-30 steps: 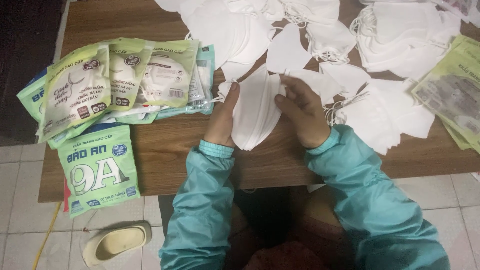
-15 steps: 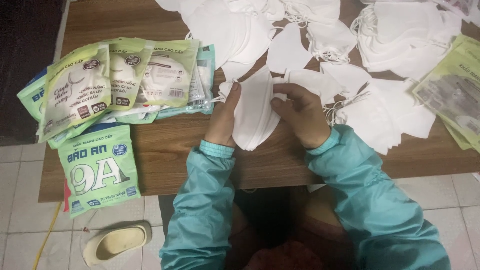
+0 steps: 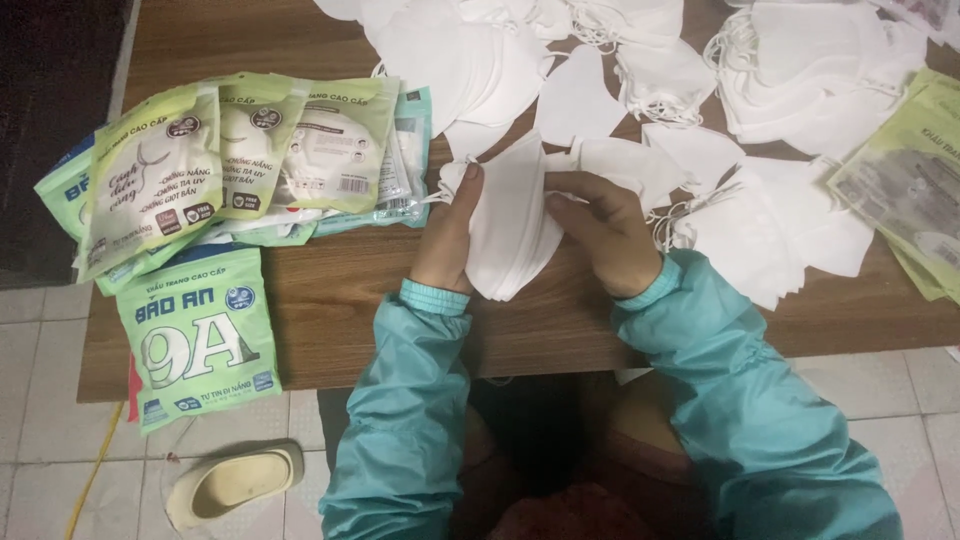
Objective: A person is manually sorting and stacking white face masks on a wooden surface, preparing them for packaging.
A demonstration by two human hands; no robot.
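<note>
- A green printed pouch (image 3: 197, 335), flat and glossy, hangs over the table's near left edge.
- Above it, a fan of pale green and clear plastic packets (image 3: 240, 165) overlaps along the left side of the wooden table (image 3: 330, 300), whose brown top shows a straight grain.
- The left hand (image 3: 448, 235) stands on its edge near the near edge of the table, fingers curled, gripping the left side of a stack of white folded masks (image 3: 510, 235).
- The stack is soft, matte fabric, curved to a rounded point toward the near edge.
- The right hand (image 3: 608, 232) closes over the stack's right side, fingers bent onto the top mask.
- Loose white masks (image 3: 770, 230) with thin ear loops lie in heaps across the far and right parts of the table.
- More pale green packets (image 3: 905, 185) lie at the right edge.
</note>
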